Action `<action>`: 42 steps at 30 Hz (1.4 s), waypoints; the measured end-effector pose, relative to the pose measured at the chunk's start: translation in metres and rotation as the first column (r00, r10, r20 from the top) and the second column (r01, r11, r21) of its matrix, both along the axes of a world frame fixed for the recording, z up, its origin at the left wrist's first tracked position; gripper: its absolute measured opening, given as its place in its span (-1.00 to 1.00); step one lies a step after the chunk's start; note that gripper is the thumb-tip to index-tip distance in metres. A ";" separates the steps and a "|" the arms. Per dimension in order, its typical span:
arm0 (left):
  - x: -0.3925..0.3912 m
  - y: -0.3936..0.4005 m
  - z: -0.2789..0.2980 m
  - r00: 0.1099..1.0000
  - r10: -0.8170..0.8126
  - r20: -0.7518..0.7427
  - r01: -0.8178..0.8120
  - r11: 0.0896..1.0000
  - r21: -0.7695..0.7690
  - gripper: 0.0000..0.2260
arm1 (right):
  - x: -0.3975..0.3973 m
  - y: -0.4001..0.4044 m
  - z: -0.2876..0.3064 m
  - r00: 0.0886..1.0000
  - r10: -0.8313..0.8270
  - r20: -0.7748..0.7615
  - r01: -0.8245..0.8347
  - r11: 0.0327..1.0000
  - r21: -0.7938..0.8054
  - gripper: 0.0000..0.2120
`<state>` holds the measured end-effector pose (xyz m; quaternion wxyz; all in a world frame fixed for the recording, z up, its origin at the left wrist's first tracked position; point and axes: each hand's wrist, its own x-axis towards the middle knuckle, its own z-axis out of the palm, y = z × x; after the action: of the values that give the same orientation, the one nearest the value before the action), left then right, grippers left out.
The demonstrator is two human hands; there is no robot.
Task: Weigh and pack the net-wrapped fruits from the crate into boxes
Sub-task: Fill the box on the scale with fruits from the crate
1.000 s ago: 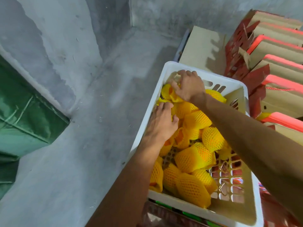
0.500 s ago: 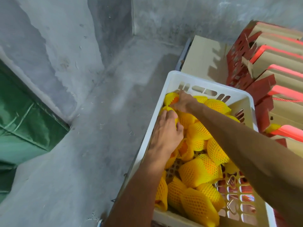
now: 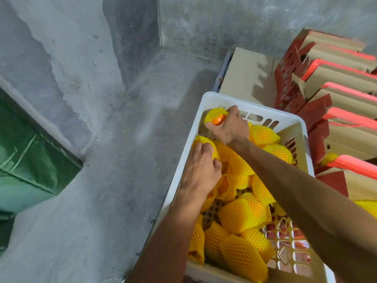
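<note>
A white plastic crate [image 3: 253,104] at the right holds several orange fruits in yellow foam nets [image 3: 240,216]. My right hand [image 3: 231,126] grips one net-wrapped fruit [image 3: 216,116] at the crate's far left corner, its orange skin showing below the net. My left hand [image 3: 201,170] lies over another net-wrapped fruit [image 3: 204,140] by the crate's left wall, fingers curled round it. Red and brown cardboard boxes [image 3: 334,82] stand to the right of the crate.
A flat sheet of brown cardboard [image 3: 246,74] lies behind the crate. Bare concrete floor [image 3: 114,160] and walls fill the left and far side. A green tarpaulin-covered bulk [image 3: 26,160] sits at the far left. More yellow netting [image 3: 328,158] shows among the boxes.
My right hand has lifted a net-wrapped fruit up to the crate's far left corner. My left hand has slid forward onto a fruit by the left wall. The view has shifted down slightly.
</note>
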<state>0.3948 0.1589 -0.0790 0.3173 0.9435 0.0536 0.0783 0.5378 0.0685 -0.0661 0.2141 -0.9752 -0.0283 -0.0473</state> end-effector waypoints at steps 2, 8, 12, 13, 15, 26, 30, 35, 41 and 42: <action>-0.001 -0.002 0.002 1.000 0.001 0.000 -0.001 1.000 0.029 -0.70 | -0.012 -0.013 0.010 0.999 0.004 0.032 -0.006 0.999 0.048 -0.23; 0.010 -0.006 0.010 0.978 -0.181 -0.101 0.207 0.866 0.455 -0.29 | -0.040 -0.055 0.022 0.990 0.136 0.025 -0.134 0.988 -0.071 -0.23; 0.034 -0.009 0.011 0.924 -0.197 -0.328 0.372 0.668 0.645 -0.36 | -0.044 -0.060 0.020 0.992 0.128 0.015 -0.125 0.985 -0.120 -0.23; 0.039 -0.010 0.010 0.917 -0.177 -0.358 0.381 0.657 0.651 -0.35 | -0.043 -0.059 0.019 0.993 0.117 0.023 -0.114 0.989 -0.095 -0.23; 0.048 -0.010 0.007 0.911 -0.150 -0.384 0.381 0.663 0.645 -0.34 | -0.041 -0.058 0.016 0.994 0.108 0.022 -0.106 0.991 -0.076 -0.21; 0.040 -0.015 0.016 0.879 -0.068 -0.472 0.395 0.656 0.642 -0.38 | -0.051 -0.084 0.020 1.000 -0.015 0.024 0.012 0.996 0.083 -0.23; 0.012 -0.004 0.041 0.902 -0.196 -0.386 0.369 0.813 0.450 -0.23 | -0.081 -0.089 0.031 0.999 0.034 -0.005 -0.033 0.995 0.093 -0.23; -0.040 -0.007 0.066 0.901 -0.225 -0.370 0.270 0.960 0.072 -0.16 | -0.135 -0.081 0.041 0.991 0.127 -0.046 -0.127 0.992 0.011 -0.25; -0.096 -0.010 0.067 0.945 -0.127 -0.302 0.081 0.984 -0.160 -0.04 | -0.190 -0.103 0.051 0.980 0.065 -0.186 -0.065 0.998 0.003 -0.14; -0.103 -0.012 0.066 0.954 -0.107 -0.282 0.048 0.976 -0.211 -0.06 | -0.197 -0.108 0.050 0.973 0.054 -0.223 -0.056 0.998 -0.003 -0.11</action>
<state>0.2917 0.1467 -0.0125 0.4027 0.9091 0.0702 -0.0799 0.3405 -0.0399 -0.0156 0.2125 -0.9743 -0.0313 0.0684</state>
